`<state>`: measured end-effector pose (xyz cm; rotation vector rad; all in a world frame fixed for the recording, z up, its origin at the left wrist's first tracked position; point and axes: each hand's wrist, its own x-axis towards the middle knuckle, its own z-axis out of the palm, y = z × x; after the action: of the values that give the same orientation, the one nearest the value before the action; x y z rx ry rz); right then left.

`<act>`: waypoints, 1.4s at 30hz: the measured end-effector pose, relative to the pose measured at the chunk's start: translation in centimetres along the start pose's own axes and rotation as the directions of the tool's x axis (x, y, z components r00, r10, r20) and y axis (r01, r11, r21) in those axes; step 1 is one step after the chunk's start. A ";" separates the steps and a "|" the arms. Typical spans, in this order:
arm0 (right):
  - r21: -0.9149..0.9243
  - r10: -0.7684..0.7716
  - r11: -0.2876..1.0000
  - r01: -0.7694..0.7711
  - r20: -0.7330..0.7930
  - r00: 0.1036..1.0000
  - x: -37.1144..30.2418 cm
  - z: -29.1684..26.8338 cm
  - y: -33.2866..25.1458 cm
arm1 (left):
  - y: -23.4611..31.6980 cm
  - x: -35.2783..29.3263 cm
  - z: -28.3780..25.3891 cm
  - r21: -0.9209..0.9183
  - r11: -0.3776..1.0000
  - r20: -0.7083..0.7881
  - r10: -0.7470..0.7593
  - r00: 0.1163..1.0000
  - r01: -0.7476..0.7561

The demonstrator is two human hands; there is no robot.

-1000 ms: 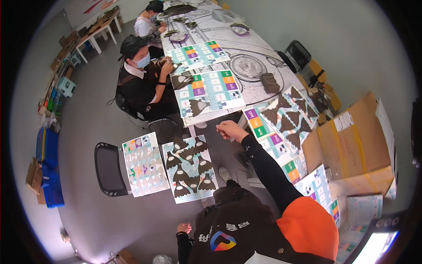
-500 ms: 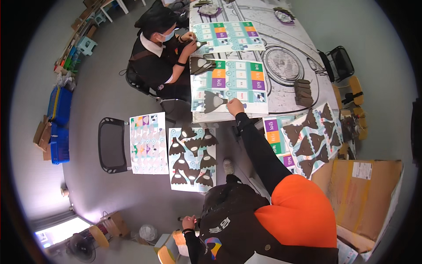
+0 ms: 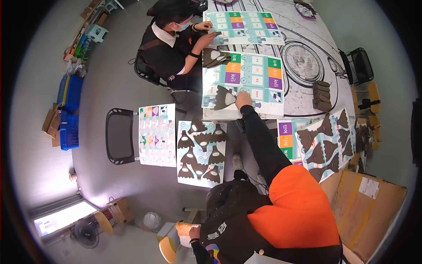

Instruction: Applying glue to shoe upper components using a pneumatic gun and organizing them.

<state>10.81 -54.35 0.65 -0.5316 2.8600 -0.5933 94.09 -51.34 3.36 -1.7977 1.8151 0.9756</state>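
My right hand (image 3: 243,100) reaches across to the near edge of the printed table. Its fingers are closed at the narrow end of a dark brown fan-shaped piece (image 3: 223,97) with a scalloped edge and a pale oval. The piece lies over a printed colour sheet (image 3: 268,99). A stack of similar brown pieces (image 3: 213,58) rests farther up that sheet. My left hand (image 3: 194,232) hangs low by my side, beside an orange-and-white item (image 3: 183,229); its fingers are too small and partly hidden to read.
A masked person (image 3: 165,48) sits at the table's left side, hands on another sheet (image 3: 259,37). Boards with brown pieces stand below the table (image 3: 201,171) and at its right (image 3: 323,154). Folded brown pieces (image 3: 322,96), a black chair (image 3: 119,136) and a cardboard box (image 3: 369,207) are around.
The whole view has shifted. The brown piece at my right hand now shows a pale oval where it looked plain grey. My left hand has moved closer to the orange-and-white item.
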 end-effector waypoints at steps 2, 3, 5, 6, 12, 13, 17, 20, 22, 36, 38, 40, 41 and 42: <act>-0.077 0.052 0.996 -0.042 0.131 0.990 0.6 -0.7 0.1 | 1.2 1.5 -0.2 0.473 0.679 0.117 0.583 0.804 -0.562; -0.074 0.049 0.997 -0.040 0.132 0.990 0.7 -1.3 -0.3 | 1.7 1.6 -0.1 0.398 0.811 0.111 0.422 0.900 -0.429; 0.110 -0.095 0.992 0.060 0.357 0.929 0.2 -3.4 -0.7 | 1.1 1.9 -0.4 0.255 0.906 0.100 0.324 0.941 -0.339; 0.114 -0.097 0.992 0.060 0.355 0.930 -1.2 -4.1 -0.9 | 2.4 2.3 -1.0 0.095 0.968 0.102 0.222 0.970 -0.231; 0.954 -0.140 0.201 -0.224 0.254 0.957 -19.3 -13.1 -5.5 | 23.4 0.1 -11.6 -0.128 0.894 -0.067 0.425 0.903 -0.430; 0.954 -0.115 0.187 -0.235 0.259 0.959 -23.0 -15.4 -6.6 | 26.2 -0.1 -12.5 -0.166 0.857 -0.111 0.476 0.873 -0.488; 0.975 -0.037 0.128 -0.180 0.186 0.982 -37.9 -21.1 -9.2 | 38.5 -9.5 -16.0 -0.507 0.428 -0.045 0.854 0.518 -0.748; 0.976 0.039 -0.034 -0.214 0.215 0.976 -48.7 -23.8 -10.7 | 39.3 -16.1 -15.7 -0.421 0.132 0.001 0.989 0.145 -0.897; 0.972 0.090 -0.122 -0.202 0.214 0.973 -55.3 -24.6 -11.6 | 36.6 -18.4 -15.0 -0.391 0.091 0.051 0.996 0.077 -0.916; 0.922 0.655 -0.217 0.321 -0.106 0.748 -98.4 -25.2 -4.7 | 10.7 -37.1 -4.7 -0.696 0.628 0.702 0.697 -0.147 -0.349; 0.850 0.689 -0.329 0.411 -0.081 0.721 -104.0 -25.4 -2.4 | 7.5 -40.4 -2.0 -0.656 0.696 0.755 0.610 -0.242 -0.292; 0.815 0.726 -0.354 0.458 -0.069 0.685 -109.3 -25.6 0.4 | 4.1 -44.2 1.3 -0.633 0.703 0.774 0.562 -0.292 -0.324; 0.790 0.738 -0.373 0.487 -0.066 0.672 -111.9 -25.4 2.1 | 2.5 -45.9 3.2 -0.633 0.674 0.774 0.552 -0.310 -0.379; 0.763 0.752 -0.389 0.517 -0.062 0.656 -114.7 -25.3 3.9 | 0.9 -47.8 5.2 -0.614 0.683 0.789 0.521 -0.325 -0.395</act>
<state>109.31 1.06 32.77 0.7728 0.9686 -3.2366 96.48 -14.40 34.08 0.3116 1.1870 1.9343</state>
